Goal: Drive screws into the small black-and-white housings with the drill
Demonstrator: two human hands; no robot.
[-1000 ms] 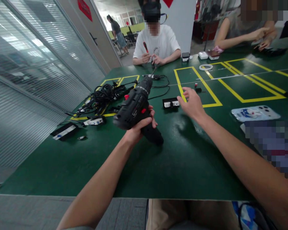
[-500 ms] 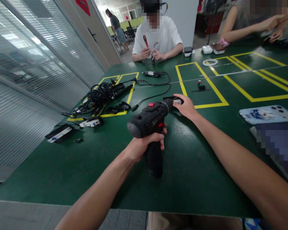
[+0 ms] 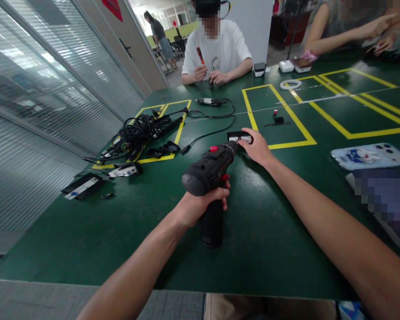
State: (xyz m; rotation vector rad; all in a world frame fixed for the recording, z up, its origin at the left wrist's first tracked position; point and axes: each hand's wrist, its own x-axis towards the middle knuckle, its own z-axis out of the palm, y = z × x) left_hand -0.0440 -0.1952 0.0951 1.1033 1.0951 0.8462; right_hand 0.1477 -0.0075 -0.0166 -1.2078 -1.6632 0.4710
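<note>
The drill (image 3: pixel 202 173) is gripped by the left hand (image 3: pixel 200 204), chuck (image 3: pixel 230 149) toward one o'clock; a black-and-white block (image 3: pixel 234 135) is pinched at its three-o'clock end by the right hand (image 3: pixel 257 147).

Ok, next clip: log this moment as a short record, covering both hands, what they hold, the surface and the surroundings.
Left hand: wrapped around the grip of a black drill
Right hand: holding the right end of a small black-and-white part
Drill aim: forward, toward that part; tip contact cannot be told
Surface: green table with yellow tape
Left side: tangled black cables
Right side: phone in a light-blue case
Across: co-worker in a white shirt, holding a red-handled tool
</note>
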